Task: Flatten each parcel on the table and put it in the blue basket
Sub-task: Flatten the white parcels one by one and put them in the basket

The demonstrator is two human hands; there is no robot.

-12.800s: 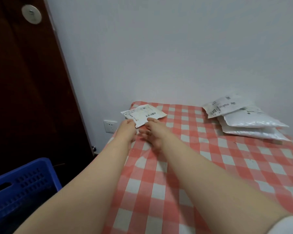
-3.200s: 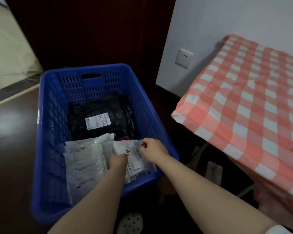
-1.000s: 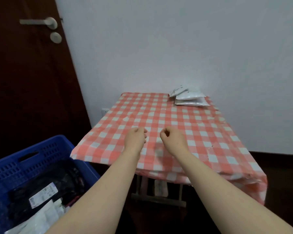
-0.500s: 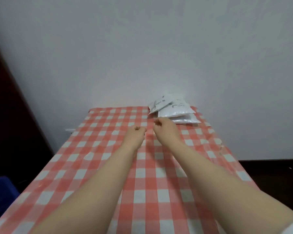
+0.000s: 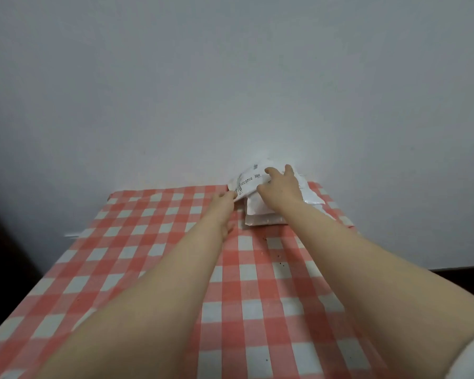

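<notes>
— At the far right corner of the red-and-white checked tabletop (image 5: 230,283), what is lying there?

— A small stack of parcels is sitting against the pale grey wall (image 5: 230,91). On top, a white plastic labelled parcel (image 5: 248,181) is tilting up, with its black print facing the camera. Under it, two plain white padded parcels (image 5: 257,214) are lying flat on the cloth.

— And what are the hands doing?

— The left hand (image 5: 223,205) is pinching the near left corner of the labelled parcel between thumb and fingertips. The right hand (image 5: 281,188) is resting on the parcel's upper face, with its fingers spread and reaching toward the wall.

— Is the right thumb hooking under the edge?

— I cannot tell; the back of the hand is hiding it.

— Anything else showing?

— Both bare forearms are stretching across the cloth from the near edge, and a white sleeve (image 5: 473,356) is showing at the lower right corner.
</notes>
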